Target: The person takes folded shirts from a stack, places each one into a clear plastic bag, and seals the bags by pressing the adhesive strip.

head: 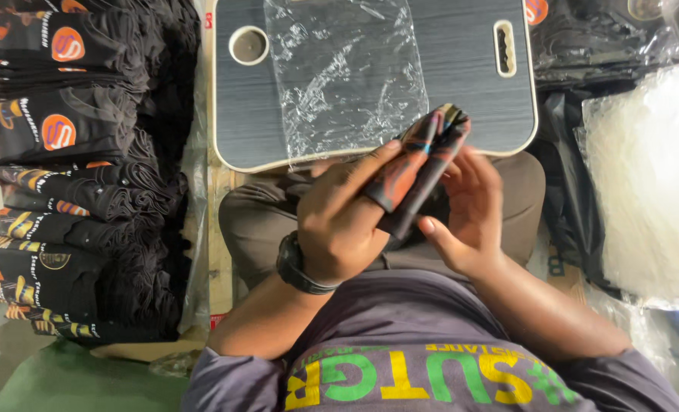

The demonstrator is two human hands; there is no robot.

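Both hands are up over the lap, near edge of the grey wood-grain lap worktop (461, 46). The left hand (339, 221), black watch at the wrist, is closed around a tightly folded black fabric piece with orange and blue print (419, 164), fingers wrapped over its near side. The right hand (469, 214) cups the same bundle from the right, thumb free below it, fingers half curled behind. The bundle stands tilted, its far end just above the worktop's near rim. It looks soft and light, likely to spring open unless pinched across the folds near the middle. A clear crinkled plastic bag (347, 76) lies flat on the worktop, just beyond the hands. Stacks of folded black printed garments (65, 175) sit to the left; white plastic-wrapped bundles (648, 175) to the right.
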